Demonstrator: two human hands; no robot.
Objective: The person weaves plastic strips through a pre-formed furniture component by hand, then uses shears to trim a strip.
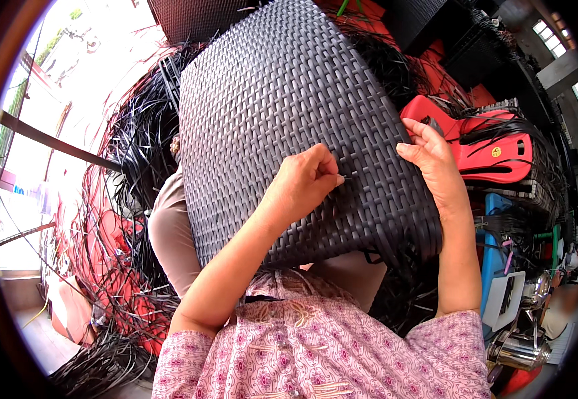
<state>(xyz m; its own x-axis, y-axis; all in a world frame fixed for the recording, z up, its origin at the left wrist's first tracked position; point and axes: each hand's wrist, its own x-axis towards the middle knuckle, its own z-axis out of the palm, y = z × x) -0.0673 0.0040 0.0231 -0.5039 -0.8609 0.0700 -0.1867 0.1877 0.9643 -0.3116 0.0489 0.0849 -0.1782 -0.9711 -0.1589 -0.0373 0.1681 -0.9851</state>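
Observation:
A large dark grey woven wicker panel [282, 100] rests across my lap, its flat strips criss-crossing tightly. My left hand [305, 176] is closed in a pinch low on its right half. A small light tip shows at the fingers, too little to name. My right hand [434, 156] is at the panel's right edge, thumb and fingers apart, with nothing seen in it. Along the lower right corner, loose dark strips [402, 249] hang off the weave.
A red plastic seat [495, 146] lies to the right, strips draped over it. Piles of black strips [146, 120] spread over the red floor covering at left. Metal pots [522, 349] and a blue plastic item [493, 256] stand at lower right. Another woven piece [195, 20] is at the far side.

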